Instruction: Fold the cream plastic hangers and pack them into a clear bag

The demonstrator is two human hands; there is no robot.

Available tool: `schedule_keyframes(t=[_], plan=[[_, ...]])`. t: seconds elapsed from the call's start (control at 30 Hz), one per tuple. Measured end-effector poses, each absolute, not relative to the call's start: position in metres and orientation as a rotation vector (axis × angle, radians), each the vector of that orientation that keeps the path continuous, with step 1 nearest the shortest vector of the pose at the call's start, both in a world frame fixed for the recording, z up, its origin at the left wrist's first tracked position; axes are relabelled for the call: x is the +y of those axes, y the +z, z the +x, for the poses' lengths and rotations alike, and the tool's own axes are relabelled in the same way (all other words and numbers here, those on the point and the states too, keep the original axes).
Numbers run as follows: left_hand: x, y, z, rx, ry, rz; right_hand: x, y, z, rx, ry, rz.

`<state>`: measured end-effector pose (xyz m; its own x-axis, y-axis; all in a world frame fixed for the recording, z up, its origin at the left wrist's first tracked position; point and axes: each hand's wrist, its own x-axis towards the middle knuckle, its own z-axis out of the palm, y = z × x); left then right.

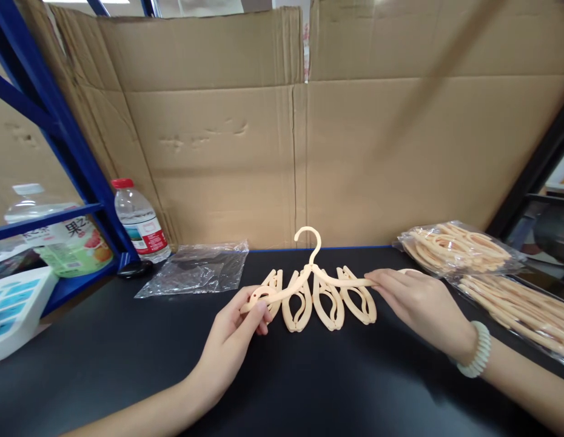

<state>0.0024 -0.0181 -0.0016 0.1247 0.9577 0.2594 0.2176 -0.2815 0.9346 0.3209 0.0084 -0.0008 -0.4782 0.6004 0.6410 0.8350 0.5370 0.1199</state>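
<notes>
A cream plastic folding hanger (pixel 312 267) is held up with its arms spread and its hook on top. My left hand (pixel 236 331) pinches the end of its left arm between thumb and fingers. On the other side, my right hand (pixel 413 303) grips the right arm, its fingers covering part of it. Behind and below the held hanger, several folded hangers (pixel 328 309) of the same colour lie in a row on the black table (pixel 309 388). The leftmost folded one is partly hidden by my left hand.
A flattened clear plastic bag (pixel 195 270) lies at the back left, near a red-capped water bottle (pixel 141 221). Bagged hangers (pixel 459 249) are stacked at the right. A white tray with blue pieces (pixel 18 303) sits at the left. Cardboard (pixel 209 158) walls the back.
</notes>
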Motion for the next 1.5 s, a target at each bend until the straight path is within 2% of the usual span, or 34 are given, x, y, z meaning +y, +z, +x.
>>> schedule_keyframes(t=[0.13, 0.2, 0.47, 0.7, 0.97, 1.27, 1.5], plan=[[-0.014, -0.003, 0.002, 1.148, 1.222, 1.608, 0.005, -0.001, 0.317, -2.260, -0.748, -1.192], [-0.013, -0.003, 0.002, 1.147, 1.220, 1.602, 0.005, -0.001, 0.315, -2.266, -0.736, -1.184], [-0.021, 0.001, 0.002, 1.142, 1.195, 1.655, 0.003, 0.000, 0.310, -2.070, -0.146, -1.042], [-0.019, 0.001, 0.004, 1.127, 1.243, 1.625, 0.008, 0.002, 0.312, -1.947, 0.506, -1.007], [-0.022, -0.001, 0.008, 1.102, 1.284, 1.468, 0.004, 0.010, 0.310, -1.896, 0.840, -0.942], [-0.034, 0.000, 0.028, 0.985, 1.172, 1.495, -0.022, -0.002, 0.270, -1.525, 1.379, -0.778], [-0.035, 0.000, 0.031, 0.935, 1.140, 1.486, -0.038, 0.006, 0.257, -1.821, 1.394, -0.779]])
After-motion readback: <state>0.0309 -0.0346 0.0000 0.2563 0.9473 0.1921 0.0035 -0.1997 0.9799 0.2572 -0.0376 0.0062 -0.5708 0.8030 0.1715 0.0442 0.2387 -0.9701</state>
